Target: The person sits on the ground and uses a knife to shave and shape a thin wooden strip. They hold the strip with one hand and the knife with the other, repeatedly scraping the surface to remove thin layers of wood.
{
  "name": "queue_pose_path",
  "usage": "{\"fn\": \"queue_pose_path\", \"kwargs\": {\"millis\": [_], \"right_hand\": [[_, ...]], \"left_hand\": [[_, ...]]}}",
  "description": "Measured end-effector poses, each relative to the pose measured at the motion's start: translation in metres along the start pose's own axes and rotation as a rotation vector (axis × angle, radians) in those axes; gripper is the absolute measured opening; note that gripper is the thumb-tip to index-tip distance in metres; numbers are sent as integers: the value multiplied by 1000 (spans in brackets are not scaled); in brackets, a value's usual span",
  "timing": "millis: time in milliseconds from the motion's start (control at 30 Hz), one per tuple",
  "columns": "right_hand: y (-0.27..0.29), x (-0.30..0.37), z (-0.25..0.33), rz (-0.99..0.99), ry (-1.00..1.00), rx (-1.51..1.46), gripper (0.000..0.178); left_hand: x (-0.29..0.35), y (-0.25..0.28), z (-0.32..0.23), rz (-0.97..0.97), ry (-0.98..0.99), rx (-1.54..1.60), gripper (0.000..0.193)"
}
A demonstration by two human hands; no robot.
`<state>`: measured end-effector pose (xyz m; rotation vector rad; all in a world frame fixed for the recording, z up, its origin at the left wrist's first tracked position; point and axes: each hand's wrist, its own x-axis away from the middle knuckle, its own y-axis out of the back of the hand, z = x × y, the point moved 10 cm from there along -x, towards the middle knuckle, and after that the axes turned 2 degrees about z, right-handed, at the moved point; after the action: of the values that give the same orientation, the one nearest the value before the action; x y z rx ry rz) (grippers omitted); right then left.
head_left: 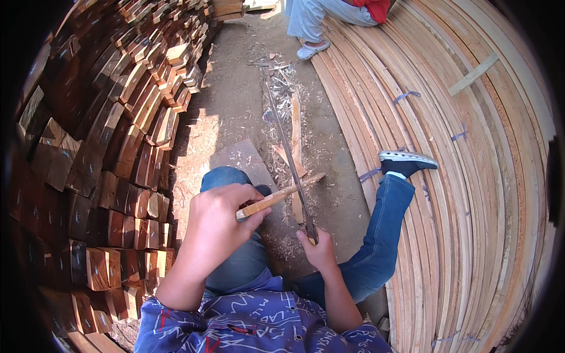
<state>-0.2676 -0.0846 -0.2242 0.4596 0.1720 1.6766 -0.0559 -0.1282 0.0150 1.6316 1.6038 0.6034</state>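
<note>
The right hand (321, 252) is clamped on the near end of a long blade (287, 148), which points forward and slightly left. The left hand (219, 216) pinches a wooden stick (282, 195) before the body (253, 323); its long axis slants forward to the right, crossing the blade. Farther, wood shavings (288, 88) lie on the ground (235, 65).

One left hand (226, 215): back uppermost, fingers bent, thumb opposed in a pinch; bare left forearm (191, 267) behind it, slanting down and leftward. One right hand (318, 250): apart from the left hand, to its right, fingers curled in a grip; bare right forearm (341, 294) behind it, slanting down and rightward.
</note>
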Motion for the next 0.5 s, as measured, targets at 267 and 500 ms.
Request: {"fn": "queue_pose_path", "kwargs": {"millis": [267, 500], "right_hand": [[3, -16, -107, -115, -134, 120, 26], [5, -1, -55, 1, -347, 59, 24]], "left_hand": [[5, -9, -19, 77, -124, 7, 14], [-2, 3, 9, 51, -53, 13, 15]]}}
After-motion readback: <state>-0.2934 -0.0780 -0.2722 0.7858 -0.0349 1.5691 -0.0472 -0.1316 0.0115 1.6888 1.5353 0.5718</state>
